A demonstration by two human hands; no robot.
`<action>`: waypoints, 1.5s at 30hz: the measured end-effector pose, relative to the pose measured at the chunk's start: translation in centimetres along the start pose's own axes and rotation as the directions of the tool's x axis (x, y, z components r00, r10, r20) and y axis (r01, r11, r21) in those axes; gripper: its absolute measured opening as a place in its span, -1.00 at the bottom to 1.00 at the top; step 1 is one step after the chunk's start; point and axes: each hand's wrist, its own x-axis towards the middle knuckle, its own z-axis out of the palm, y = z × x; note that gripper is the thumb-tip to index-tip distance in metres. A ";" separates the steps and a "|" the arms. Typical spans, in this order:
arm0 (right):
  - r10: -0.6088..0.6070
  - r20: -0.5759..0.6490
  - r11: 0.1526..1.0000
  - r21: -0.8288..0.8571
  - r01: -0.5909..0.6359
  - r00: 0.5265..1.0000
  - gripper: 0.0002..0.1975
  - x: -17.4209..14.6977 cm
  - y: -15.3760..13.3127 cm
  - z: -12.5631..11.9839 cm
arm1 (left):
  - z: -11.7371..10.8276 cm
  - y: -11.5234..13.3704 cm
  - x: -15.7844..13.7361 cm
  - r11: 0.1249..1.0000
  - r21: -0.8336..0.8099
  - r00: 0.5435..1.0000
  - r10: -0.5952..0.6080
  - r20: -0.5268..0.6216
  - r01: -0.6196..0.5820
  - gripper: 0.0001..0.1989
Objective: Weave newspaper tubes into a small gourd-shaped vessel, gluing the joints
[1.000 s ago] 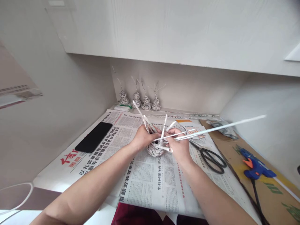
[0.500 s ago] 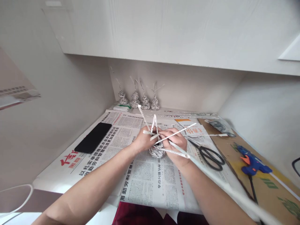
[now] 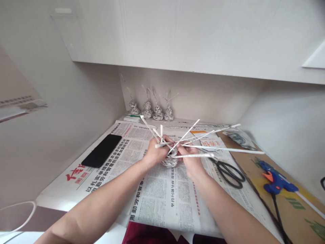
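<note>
Head view: I look down on both hands, working over printed newspaper (image 3: 162,203) that is spread on the surface.
Woven piece: the small round woven piece (image 3: 169,162) is between the hands, near the middle of the newspaper, with a dark hole in its top.
Paper tubes: several white paper tubes (image 3: 233,149) spread out from its upper part, the longest ones toward the right.
Left hand: I see the left hand (image 3: 155,151) curved narrowly around the left side of the woven piece, holding it.
Right hand: the right hand (image 3: 191,159) has its fingers close together on the paper tubes at the right side; which tube is pinched, I cannot tell.
Right side: black scissors (image 3: 230,173) lie near the right forearm, and a blue glue gun (image 3: 278,181) is farther, over brown cardboard (image 3: 302,218).
Left side: a black flat device (image 3: 102,150) lies on the newspaper.
Back row: four woven figures (image 3: 158,112) stand by the wall.
</note>
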 end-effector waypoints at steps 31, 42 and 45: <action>-0.099 0.094 0.955 -0.270 0.121 0.991 -0.90 0.4 0.3 -1.2 | -0.5 0.4 0.2 0.987 0.071 0.988 -0.145 0.051 0.141 -0.84; -0.117 0.122 0.958 -0.247 0.144 0.986 -0.93 2.0 -1.2 -2.8 | -4.7 1.8 1.6 0.937 -0.242 0.836 -0.083 0.542 0.250 -0.33; -0.099 0.123 0.965 -0.229 0.126 0.987 -0.92 2.2 -1.2 -3.1 | -4.9 1.5 1.8 0.941 -0.244 0.817 -0.054 0.574 0.234 -0.39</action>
